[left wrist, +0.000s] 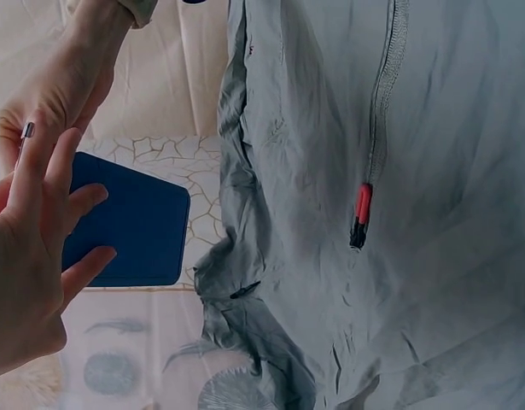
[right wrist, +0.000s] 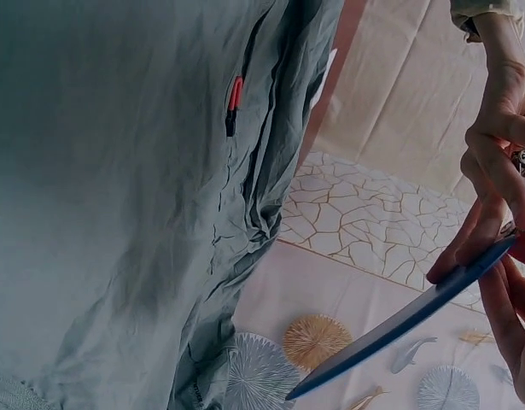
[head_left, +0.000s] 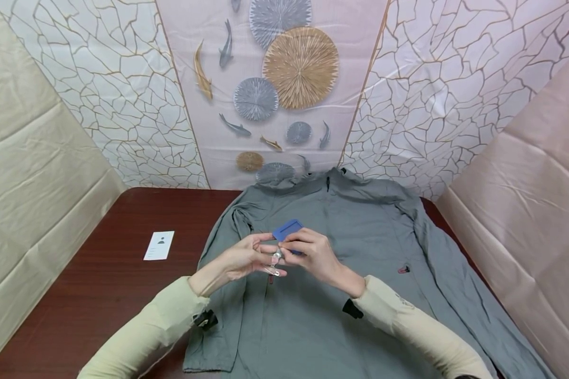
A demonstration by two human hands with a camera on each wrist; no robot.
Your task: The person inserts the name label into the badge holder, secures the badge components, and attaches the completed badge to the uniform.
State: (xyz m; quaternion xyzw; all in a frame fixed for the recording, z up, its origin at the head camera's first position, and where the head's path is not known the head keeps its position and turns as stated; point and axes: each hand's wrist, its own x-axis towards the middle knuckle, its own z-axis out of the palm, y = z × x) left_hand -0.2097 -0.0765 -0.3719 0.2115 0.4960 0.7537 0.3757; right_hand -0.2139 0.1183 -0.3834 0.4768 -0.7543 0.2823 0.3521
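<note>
Desk's (head_left: 99,284) half under a jacket (head_left: 365,237), our left hand's (head_left: 244,259) fingers pinch a metal clip (head_left: 277,255), right hand's (head_left: 315,255) the blue badge holder (head_left: 286,230) just beyond.

Head cam bright w/ glare on backdrop (head_left: 436,102); wrist pics dimmer.
</note>
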